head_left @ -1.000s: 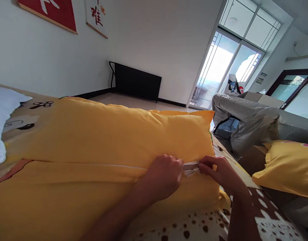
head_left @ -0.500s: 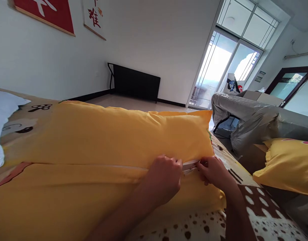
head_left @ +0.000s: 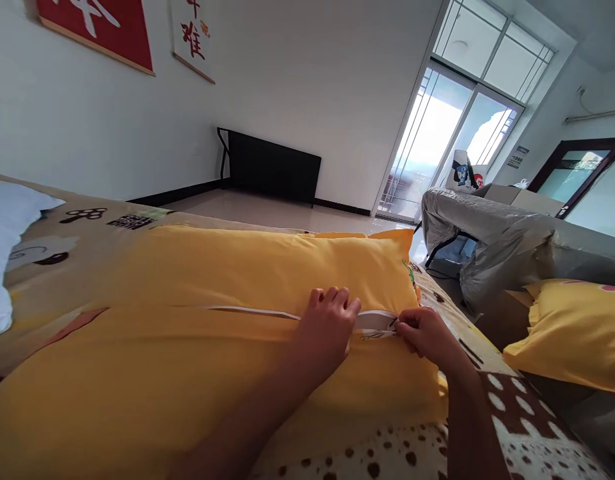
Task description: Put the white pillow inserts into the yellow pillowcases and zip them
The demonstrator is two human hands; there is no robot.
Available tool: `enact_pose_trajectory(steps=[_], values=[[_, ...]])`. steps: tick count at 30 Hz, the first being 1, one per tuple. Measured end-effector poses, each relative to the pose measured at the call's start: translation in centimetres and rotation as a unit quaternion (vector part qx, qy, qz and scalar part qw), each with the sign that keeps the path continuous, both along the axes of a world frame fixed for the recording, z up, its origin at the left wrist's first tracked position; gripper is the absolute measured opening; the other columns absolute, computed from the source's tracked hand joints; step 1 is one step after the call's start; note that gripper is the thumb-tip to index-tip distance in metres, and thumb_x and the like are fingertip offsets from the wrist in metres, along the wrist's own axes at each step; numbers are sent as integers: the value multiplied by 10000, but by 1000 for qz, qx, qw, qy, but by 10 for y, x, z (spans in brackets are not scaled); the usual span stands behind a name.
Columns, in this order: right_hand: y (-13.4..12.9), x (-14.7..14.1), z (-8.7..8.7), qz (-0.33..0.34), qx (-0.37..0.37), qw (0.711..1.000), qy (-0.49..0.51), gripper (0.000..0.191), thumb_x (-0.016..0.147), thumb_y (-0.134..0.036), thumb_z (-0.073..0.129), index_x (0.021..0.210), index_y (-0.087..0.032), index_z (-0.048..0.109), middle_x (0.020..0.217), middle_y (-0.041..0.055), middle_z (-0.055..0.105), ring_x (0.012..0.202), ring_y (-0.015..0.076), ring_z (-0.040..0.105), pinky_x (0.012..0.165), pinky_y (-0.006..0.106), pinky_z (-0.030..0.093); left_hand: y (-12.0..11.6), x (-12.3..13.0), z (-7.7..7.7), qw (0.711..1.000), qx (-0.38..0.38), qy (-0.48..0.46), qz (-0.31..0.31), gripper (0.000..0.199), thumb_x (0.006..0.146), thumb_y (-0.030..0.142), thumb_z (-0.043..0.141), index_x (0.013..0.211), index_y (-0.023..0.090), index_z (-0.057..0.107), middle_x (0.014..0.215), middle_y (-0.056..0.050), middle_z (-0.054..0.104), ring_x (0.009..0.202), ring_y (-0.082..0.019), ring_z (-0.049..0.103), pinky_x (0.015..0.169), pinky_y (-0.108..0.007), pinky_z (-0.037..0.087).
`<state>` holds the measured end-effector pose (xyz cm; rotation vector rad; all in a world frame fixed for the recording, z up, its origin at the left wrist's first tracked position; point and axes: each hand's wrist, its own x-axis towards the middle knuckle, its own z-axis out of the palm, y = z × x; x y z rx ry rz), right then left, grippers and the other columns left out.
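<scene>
A long yellow pillowcase [head_left: 227, 267], plump with filling, lies on a patterned blanket [head_left: 372, 460]. Along its middle runs a white zipper [head_left: 252, 311], parted between my hands so that white shows inside the gap [head_left: 375, 321]. My left hand [head_left: 327, 327] is closed over the cloth at the gap's left end, fingers curled on the far edge. At the gap's right end, my right hand [head_left: 423, 335] pinches the zipper between thumb and forefinger. Whether a pull tab is in that pinch cannot be made out.
A white pillow [head_left: 0, 253] lies at the far left of the blanket. To the right, another yellow pillow [head_left: 572, 333] rests on a cardboard box, beside plastic-covered furniture [head_left: 512, 233]. A black panel [head_left: 272, 163] leans by the back wall, left of a glass door [head_left: 427, 140].
My left hand has shifted slightly up and left, and the zipper gap between my hands looks wider. The pillowcase's far edge sits lower in view. My right hand stays nearly in place.
</scene>
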<state>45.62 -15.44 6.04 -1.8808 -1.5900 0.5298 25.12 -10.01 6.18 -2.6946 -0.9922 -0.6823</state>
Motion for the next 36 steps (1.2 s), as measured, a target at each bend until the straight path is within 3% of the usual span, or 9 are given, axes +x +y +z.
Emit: enact_pose_trajectory(steps=[6, 8, 13, 22, 25, 29, 32, 36], values=[[-5, 8, 0, 46, -13, 996, 75, 239, 731, -324, 492, 525, -204, 479, 358, -73, 432, 320, 71, 355, 356, 194, 251, -21, 16, -9, 987, 17, -57, -149, 241, 840, 61, 381, 955, 163, 566, 985, -80, 580, 930, -213, 497, 835, -351, 379], [-6, 10, 0, 56, -15, 995, 84, 252, 737, -326, 508, 520, -204, 469, 357, -72, 432, 325, 71, 360, 359, 195, 248, -26, 25, -17, 984, 7, -60, -165, 251, 845, 78, 402, 1021, 151, 567, 1020, -87, 585, 946, -218, 498, 839, -348, 395], [-12, 10, -2, 63, -24, 994, 84, 301, 774, -343, 512, 515, -203, 448, 372, -70, 424, 340, 69, 363, 367, 195, 253, -32, 38, -30, 984, -17, -118, -135, 208, 828, 66, 438, 939, 154, 591, 937, -85, 598, 919, -216, 507, 820, -354, 420], [-22, 3, 5, 52, -15, 998, -17, 266, 724, -279, 488, 490, -193, 392, 435, -64, 342, 430, 67, 328, 403, 191, 230, -39, 34, -25, 966, -60, -163, -194, 177, 870, 174, 457, 729, 165, 565, 813, -56, 611, 799, -180, 533, 753, -319, 437], [-27, 0, 9, 58, -23, 997, -35, 227, 707, -263, 478, 499, -190, 424, 448, -59, 347, 444, 71, 340, 404, 190, 229, -41, 33, -21, 967, -110, -132, -190, 200, 882, 164, 427, 744, 163, 571, 773, -53, 630, 736, -170, 574, 676, -297, 430], [-32, -3, 11, 57, -59, 996, -32, 197, 707, -243, 460, 516, -195, 473, 406, -59, 394, 410, 79, 384, 402, 191, 262, -41, 35, -17, 957, -233, -100, -143, 221, 902, 196, 402, 835, 169, 611, 794, -55, 683, 689, -174, 630, 596, -273, 409], [-33, -4, 11, 54, -73, 996, -21, 193, 709, -236, 450, 523, -199, 482, 385, -63, 412, 380, 78, 397, 392, 187, 274, -39, 38, -17, 944, -290, -123, -101, 241, 912, 265, 410, 888, 197, 640, 814, -51, 705, 717, -182, 649, 606, -259, 421], [-32, -3, 12, 48, -100, 994, 16, 173, 720, -257, 461, 561, -197, 496, 376, -78, 410, 345, 70, 382, 373, 182, 266, -38, 39, -17, 934, -306, -158, -96, 223, 887, 334, 478, 921, 230, 673, 862, -41, 712, 798, -176, 652, 703, -249, 451]])
